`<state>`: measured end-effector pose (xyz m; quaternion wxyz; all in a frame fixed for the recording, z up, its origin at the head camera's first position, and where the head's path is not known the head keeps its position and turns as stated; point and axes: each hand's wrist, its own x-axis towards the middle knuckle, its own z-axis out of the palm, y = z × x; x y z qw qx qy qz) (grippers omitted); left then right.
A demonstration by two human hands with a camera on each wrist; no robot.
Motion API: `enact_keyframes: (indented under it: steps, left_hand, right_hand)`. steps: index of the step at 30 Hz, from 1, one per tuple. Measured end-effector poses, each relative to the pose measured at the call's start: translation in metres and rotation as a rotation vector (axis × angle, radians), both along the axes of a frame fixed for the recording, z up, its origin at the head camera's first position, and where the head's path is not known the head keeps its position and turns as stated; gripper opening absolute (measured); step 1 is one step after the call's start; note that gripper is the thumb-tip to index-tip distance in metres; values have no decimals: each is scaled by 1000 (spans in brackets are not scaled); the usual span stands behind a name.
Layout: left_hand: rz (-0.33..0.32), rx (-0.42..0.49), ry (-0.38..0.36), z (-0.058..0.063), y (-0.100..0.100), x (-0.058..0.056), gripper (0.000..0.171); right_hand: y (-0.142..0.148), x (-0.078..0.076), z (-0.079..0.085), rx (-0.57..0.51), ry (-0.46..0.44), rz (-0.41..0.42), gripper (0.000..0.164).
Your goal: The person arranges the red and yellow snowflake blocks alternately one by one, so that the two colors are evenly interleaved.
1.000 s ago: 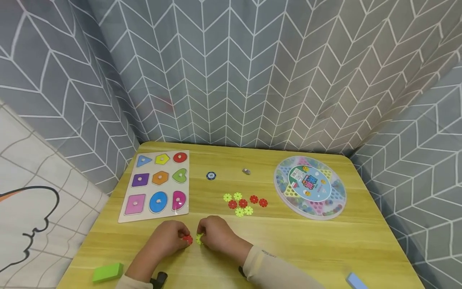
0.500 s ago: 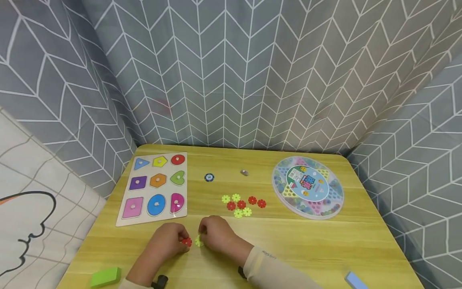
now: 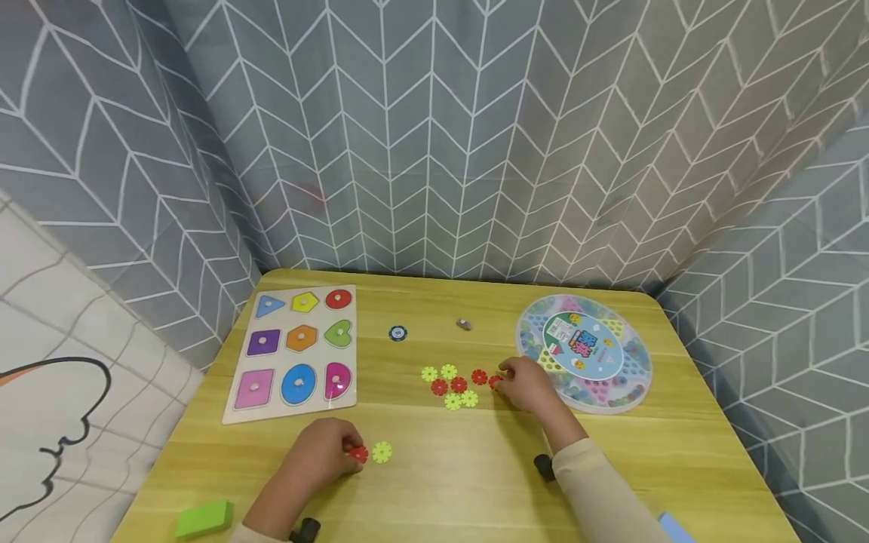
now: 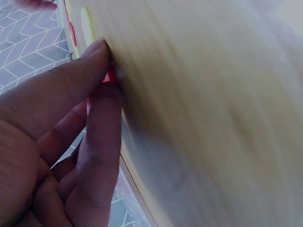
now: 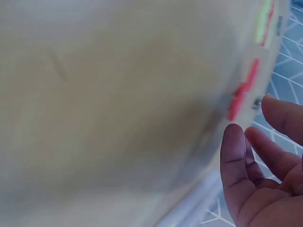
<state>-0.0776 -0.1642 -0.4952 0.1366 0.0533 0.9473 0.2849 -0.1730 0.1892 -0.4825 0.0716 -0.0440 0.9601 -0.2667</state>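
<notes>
left hand pinches one red snowflake disc on the table; one yellow-green snowflake disc lies just beside, not joined. right hand, fingers apart, is at the outermost red disc, contact unclear. looks early: two set apart, eight left in the cluster. count: five red, five yellow-green.
</notes>
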Motion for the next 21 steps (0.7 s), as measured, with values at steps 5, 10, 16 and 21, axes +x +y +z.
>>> enact_keyframes:
  steps: [5,10,16,21]
  left_hand:
    - [-4,-22,16,-1,3,-1,27]
    - [-10,-15,22,-1,3,-2,26]
    - [5,6,-5,-2,3,-2,25]
    - [30,34,-23,1,0,0,25]
  right_hand:
    - [9,3,-16,26,15,20,37]
    - [2,2,-21,94,77,1,23]
    - [1,0,-14,89,44,-17,16]
    - [6,0,-10,-76,7,-65,12]
